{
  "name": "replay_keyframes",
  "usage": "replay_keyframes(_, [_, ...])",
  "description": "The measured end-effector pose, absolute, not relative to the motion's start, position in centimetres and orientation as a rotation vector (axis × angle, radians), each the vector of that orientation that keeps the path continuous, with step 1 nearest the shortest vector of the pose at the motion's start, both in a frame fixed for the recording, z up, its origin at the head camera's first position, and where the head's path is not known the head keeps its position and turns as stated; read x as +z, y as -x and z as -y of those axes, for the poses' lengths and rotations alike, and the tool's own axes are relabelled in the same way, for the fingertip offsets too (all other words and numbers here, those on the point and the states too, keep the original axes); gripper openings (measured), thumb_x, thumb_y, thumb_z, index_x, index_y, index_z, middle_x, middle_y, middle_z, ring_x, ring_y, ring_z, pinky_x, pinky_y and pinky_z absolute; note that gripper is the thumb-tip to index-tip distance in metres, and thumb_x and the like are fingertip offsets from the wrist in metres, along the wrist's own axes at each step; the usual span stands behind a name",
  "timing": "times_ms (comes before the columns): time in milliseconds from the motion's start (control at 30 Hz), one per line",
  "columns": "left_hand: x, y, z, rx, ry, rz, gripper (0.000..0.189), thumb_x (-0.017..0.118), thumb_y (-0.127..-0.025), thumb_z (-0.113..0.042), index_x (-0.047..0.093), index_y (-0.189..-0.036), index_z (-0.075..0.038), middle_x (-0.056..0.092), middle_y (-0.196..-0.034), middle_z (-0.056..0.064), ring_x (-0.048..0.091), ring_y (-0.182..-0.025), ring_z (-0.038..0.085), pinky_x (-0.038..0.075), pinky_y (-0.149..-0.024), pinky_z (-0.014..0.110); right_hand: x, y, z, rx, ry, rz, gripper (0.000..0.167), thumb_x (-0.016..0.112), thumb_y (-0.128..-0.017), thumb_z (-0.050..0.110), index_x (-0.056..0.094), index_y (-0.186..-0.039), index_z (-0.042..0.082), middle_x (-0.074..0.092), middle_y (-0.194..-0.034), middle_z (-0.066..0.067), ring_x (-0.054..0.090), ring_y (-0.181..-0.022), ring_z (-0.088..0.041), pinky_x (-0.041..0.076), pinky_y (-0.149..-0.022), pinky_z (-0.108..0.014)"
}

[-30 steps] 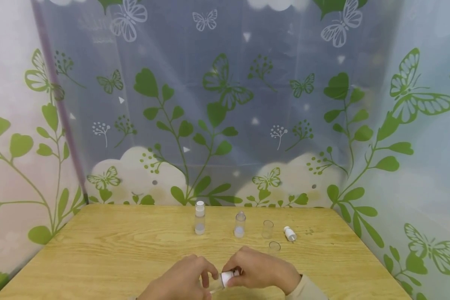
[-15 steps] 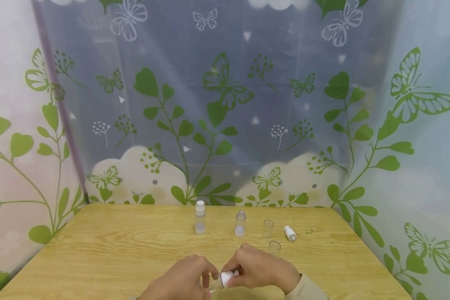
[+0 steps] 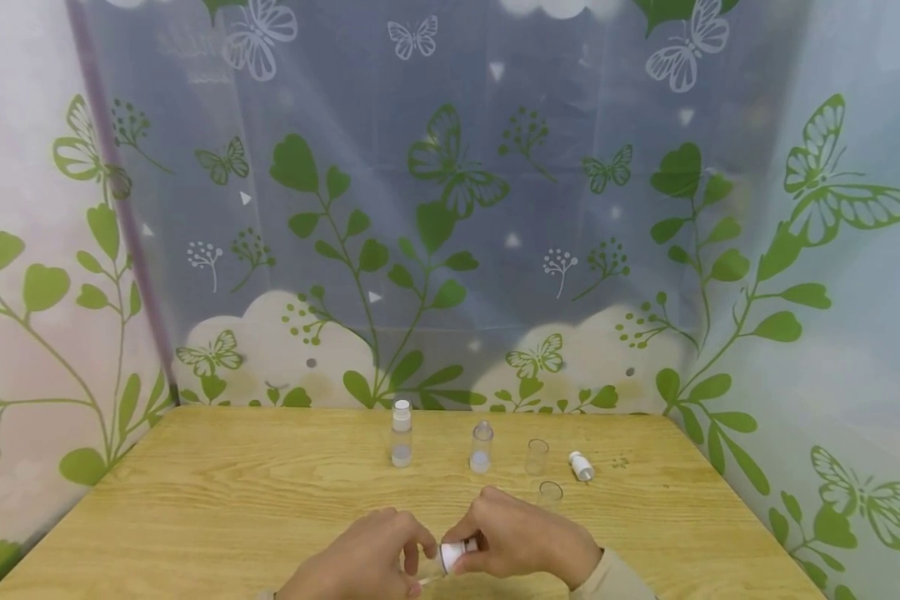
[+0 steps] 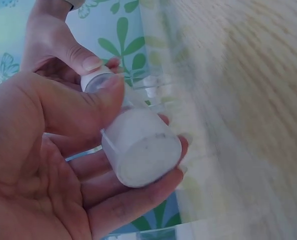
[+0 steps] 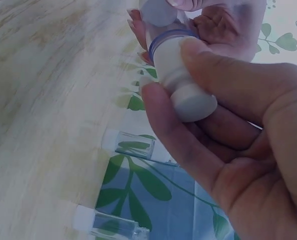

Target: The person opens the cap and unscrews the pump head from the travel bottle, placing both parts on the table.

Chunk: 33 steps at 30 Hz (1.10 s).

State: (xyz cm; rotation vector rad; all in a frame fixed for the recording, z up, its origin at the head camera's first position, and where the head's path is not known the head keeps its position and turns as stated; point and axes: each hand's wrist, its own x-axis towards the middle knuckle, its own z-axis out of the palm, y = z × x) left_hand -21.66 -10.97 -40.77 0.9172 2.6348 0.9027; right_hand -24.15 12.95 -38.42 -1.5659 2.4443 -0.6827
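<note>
Near the table's front edge, both hands are on one small pump bottle, tilted sideways between them. My left hand [image 3: 363, 557] holds its clear body [image 4: 143, 147], thumb on one side and fingers under the other, with the white base facing the left wrist camera. At the other end, my right hand [image 3: 521, 533] pinches the white pump top [image 5: 171, 62] between thumb and fingers. A dark blue ring shows where top and body meet in the right wrist view. The left fingers hide much of the body in the head view.
Farther back stand a bottle with a white pump top [image 3: 401, 442] and a bottle with a clear pointed top [image 3: 481, 450]. To their right are two clear open cylinders [image 3: 537, 458] and a white pump head [image 3: 581, 467] lying on its side. A patterned curtain [image 3: 450, 275] encloses the table.
</note>
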Motion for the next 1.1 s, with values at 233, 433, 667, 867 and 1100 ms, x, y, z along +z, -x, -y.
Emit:
replay_keyframes(233, [-41.2, 22.06, 11.15, 0.991, -0.858, -2.552, 0.028, 0.082, -0.082, -0.008, 0.078, -0.11, -0.009, 0.072, -0.081, -0.011, 0.057, -0.077, 0.002, 0.049, -0.067, 0.022, -38.37, 24.17, -12.83, -0.664, 1.545, -2.494, 0.02, 0.077, -0.091, 0.01, 0.079, -0.111, 0.011, 0.081, -0.095, 0.001, 0.059, -0.071, 0.015, 0.051, -0.064, -0.008])
replay_keyframes(433, [-41.13, 21.94, 11.07, 0.965, -0.899, -2.591, 0.029, 0.083, -0.081, -0.006, 0.077, -0.109, -0.009, 0.074, -0.082, -0.006, 0.059, -0.072, -0.001, 0.05, -0.065, 0.02, -38.48, 24.31, -12.77, -0.684, 1.467, -2.509, 0.021, 0.078, -0.091, 0.012, 0.078, -0.111, 0.011, 0.08, -0.101, 0.003, 0.063, -0.08, 0.012, 0.053, -0.07, -0.009])
replay_keyframes(667, [-40.95, 21.81, 10.72, 0.929, -0.954, -2.649, 0.03, 0.084, -0.077, -0.005, 0.078, -0.106, -0.01, 0.074, -0.077, -0.006, 0.06, -0.07, -0.002, 0.05, -0.064, 0.02, -38.27, 24.3, -12.92, -0.702, 1.413, -2.503, 0.023, 0.067, -0.101, 0.02, 0.075, -0.119, 0.009, 0.078, -0.112, -0.001, 0.067, -0.089, 0.006, 0.055, -0.075, -0.013])
replay_keyframes(867, [-40.99, 21.69, 10.75, 0.936, -0.968, -2.648, 0.03, 0.084, -0.076, -0.004, 0.078, -0.105, -0.008, 0.075, -0.078, -0.004, 0.061, -0.068, -0.002, 0.051, -0.063, 0.019, -38.28, 24.29, -13.04, -0.69, 1.403, -2.456, 0.03, 0.049, -0.11, 0.02, 0.072, -0.124, 0.005, 0.079, -0.105, -0.004, 0.067, -0.079, 0.005, 0.054, -0.073, -0.012])
replay_keyframes(1100, [-41.0, 21.78, 10.74, 0.936, -0.956, -2.655, 0.03, 0.084, -0.075, -0.004, 0.078, -0.104, -0.01, 0.074, -0.077, -0.006, 0.06, -0.068, -0.002, 0.05, -0.063, 0.02, -38.29, 24.24, -13.07, -0.708, 1.387, -2.423, 0.028, 0.049, -0.109, 0.013, 0.074, -0.118, 0.007, 0.079, -0.1, -0.002, 0.059, -0.07, 0.01, 0.053, -0.069, -0.013])
